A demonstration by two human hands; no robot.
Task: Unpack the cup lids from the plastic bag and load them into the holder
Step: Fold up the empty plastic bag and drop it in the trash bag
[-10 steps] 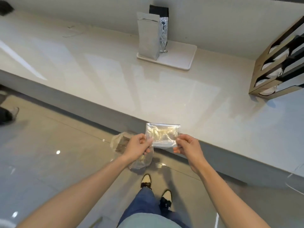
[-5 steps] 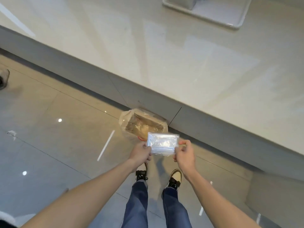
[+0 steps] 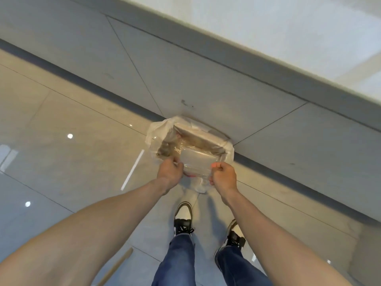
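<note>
A: Starting at the far left, we've got glossy floor tiles (image 3: 61, 162) with ceiling lights reflecting off them, and down at seven o'clock a wooden stick (image 3: 115, 269) pokes into view, only partly seen.

B: Moving in, we see the left hand (image 3: 170, 172) with its fingers pinched shut on the left edge of the folded clear plastic bag (image 3: 196, 163). We can't make out any cup lids in it; it looks flat.

A: And that bag is held stretched right over the bin (image 3: 189, 139), which sits on the floor at twelve o'clock from the hands, touching the grey counter front (image 3: 206, 79). We can see a clear liner draped over its rim.

B: Then the right hand (image 3: 223, 176), also closed, thumb and fingers gripping the bag's right edge. Both bare forearms reach in from the bottom corners.

A: Below the hands, at six o'clock, we've got blue jeans (image 3: 177, 263) and two black-and-white sneakers (image 3: 183, 218) standing on the tiles, just short of the bin.

B: Off to two o'clock, the pale countertop (image 3: 288, 34) runs diagonally across the upper right.
</note>
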